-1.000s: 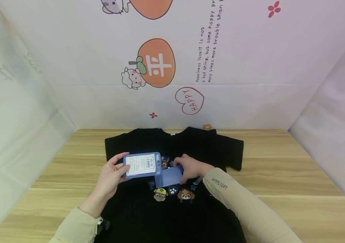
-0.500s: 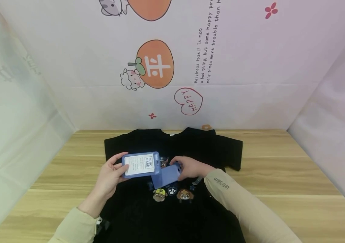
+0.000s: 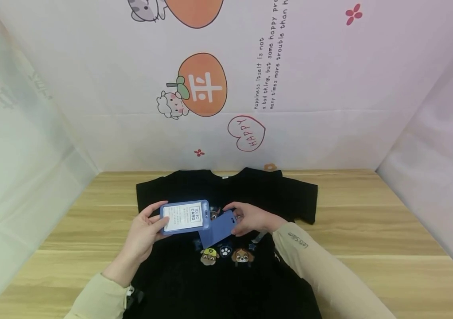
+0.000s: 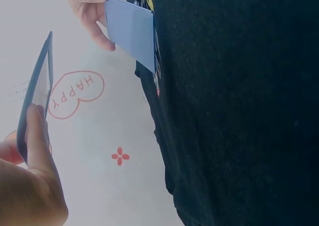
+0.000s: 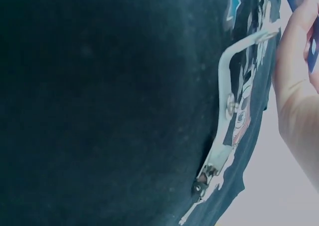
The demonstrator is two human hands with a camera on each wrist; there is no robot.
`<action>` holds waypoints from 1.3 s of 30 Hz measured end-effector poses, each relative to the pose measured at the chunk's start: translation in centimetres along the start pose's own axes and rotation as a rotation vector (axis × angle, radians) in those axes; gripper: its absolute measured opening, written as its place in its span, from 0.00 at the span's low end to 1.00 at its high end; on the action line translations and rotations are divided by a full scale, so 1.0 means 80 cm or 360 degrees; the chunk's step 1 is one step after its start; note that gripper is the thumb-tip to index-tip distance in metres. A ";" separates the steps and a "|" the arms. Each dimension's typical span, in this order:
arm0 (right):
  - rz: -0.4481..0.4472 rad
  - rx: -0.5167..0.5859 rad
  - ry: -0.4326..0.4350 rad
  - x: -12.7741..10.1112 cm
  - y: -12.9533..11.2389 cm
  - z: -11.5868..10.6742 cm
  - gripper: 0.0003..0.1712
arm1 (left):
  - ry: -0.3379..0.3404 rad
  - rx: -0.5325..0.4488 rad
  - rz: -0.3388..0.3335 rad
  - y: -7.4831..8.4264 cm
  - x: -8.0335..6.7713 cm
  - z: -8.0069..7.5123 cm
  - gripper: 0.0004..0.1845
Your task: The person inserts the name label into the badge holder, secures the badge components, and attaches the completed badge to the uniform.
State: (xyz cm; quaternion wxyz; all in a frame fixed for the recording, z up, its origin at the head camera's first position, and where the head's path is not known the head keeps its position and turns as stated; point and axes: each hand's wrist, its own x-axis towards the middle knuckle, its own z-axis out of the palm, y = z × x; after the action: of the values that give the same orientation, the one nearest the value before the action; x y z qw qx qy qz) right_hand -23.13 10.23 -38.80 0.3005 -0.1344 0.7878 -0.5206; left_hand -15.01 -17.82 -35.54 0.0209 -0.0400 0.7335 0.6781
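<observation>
**Ana:** Since a second ago, the right hand (image 3: 252, 218) is tilting the blue cover (image 3: 218, 228) so its right end is lifting off the shirt (image 3: 226, 190); that hand is also sitting slightly more to the right now. The left hand (image 3: 143, 232) is staying where it was.

**Ben:** What is each hand holding?

**Ana:** The left hand is pinching the card holder (image 3: 185, 216) by its left end, thumb on the front, fingers curled behind. The holder's printed face is turning up toward the head camera. The right hand is pinching the cover's right end between thumb and fingertips.

**Ben:** How are the two pieces lying against each other?

**Ana:** Both are hovering over the chest of the shirt, which is lying flat on the table (image 3: 369, 212). The holder's long axis is running left to right. The cover is slanting, its left end low and tucked under the holder's right end, its right end raised. So the cover is lying just right of and below the holder, nearer the right hand.

**Ben:** Anything else attached?

**Ana:** A white strap with a metal clip (image 5: 227, 106) is trailing on the shirt below the right hand.
</observation>
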 end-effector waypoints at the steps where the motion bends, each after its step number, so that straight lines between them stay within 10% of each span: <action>1: 0.0003 0.0020 0.0005 -0.001 0.000 0.000 0.39 | 0.0001 0.0000 -0.0002 0.000 0.000 0.000 0.25; 39: -0.0533 0.0618 0.0400 -0.092 0.018 -0.040 0.32 | -0.0070 -0.0068 -0.0017 0.000 0.004 0.032 0.24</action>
State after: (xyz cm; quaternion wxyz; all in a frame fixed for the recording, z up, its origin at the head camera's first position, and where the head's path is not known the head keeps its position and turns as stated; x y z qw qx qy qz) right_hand -19.17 17.09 -36.72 0.1306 -0.1370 0.6712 -0.7167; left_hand -15.38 -15.24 -35.81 0.0399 -0.0296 0.7181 0.6942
